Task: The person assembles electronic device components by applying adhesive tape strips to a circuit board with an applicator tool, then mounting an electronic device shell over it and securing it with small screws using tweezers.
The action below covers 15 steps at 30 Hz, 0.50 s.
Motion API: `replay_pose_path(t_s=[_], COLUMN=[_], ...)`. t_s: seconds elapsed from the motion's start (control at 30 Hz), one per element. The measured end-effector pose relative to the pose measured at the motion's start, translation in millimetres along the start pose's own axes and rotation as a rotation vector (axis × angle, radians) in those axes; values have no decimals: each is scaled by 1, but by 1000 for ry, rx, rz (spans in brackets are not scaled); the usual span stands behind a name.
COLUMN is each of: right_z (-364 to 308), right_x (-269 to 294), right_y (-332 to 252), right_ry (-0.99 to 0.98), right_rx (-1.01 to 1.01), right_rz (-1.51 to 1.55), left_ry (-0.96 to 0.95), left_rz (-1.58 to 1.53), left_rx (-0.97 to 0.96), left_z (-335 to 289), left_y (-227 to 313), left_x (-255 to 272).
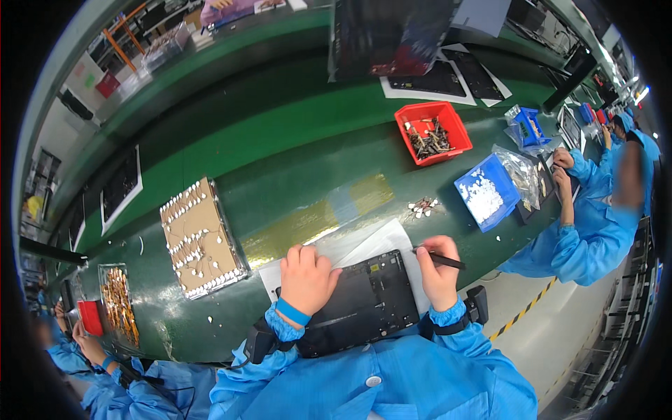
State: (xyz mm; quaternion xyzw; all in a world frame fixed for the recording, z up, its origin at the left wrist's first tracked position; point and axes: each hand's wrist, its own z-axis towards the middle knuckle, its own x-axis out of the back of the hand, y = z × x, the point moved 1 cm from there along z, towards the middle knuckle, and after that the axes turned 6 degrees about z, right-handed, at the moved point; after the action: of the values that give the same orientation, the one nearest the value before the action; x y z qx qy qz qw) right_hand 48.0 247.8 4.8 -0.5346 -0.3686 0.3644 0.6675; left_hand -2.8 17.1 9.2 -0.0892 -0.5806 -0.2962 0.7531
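The black panel point(364, 302) is lying on a white sheet point(378, 245) at the near edge of the green bench point(280, 140), right in front of me. I am pressing my left hand point(306, 278) flat and open on its left corner, while my right hand point(438, 269) is gripping a thin black tool point(445, 261) over its right edge. A small pile of pale parts point(422, 206) is sitting just beyond, with a blue bin point(483, 192) and a red bin point(432, 132) farther off.

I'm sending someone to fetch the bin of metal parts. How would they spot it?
On the green workbench, look past the person's right hand toward the far side. The red bin there holds dark metal pieces; the nearer blue bin holds small white ones.
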Motion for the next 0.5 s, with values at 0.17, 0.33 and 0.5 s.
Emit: replay_pose_path(t_s=[0.17, 0.33, 0.5], right_z=[13, 18, 18], right_x=[-3, 11, 31], right_y=[-14, -8, -7], right_ry=[-178, -462, -520], right_rx=[97, 119, -74], right_rz=[-603, -348, -78], left_ry=[-39, 14, -377], left_rz=[15, -51, -255], left_rx=[23, -35, -195], left_z=[-1, 24, 40], left_y=[4, 9, 5], left_x=[-4, 19, 25])
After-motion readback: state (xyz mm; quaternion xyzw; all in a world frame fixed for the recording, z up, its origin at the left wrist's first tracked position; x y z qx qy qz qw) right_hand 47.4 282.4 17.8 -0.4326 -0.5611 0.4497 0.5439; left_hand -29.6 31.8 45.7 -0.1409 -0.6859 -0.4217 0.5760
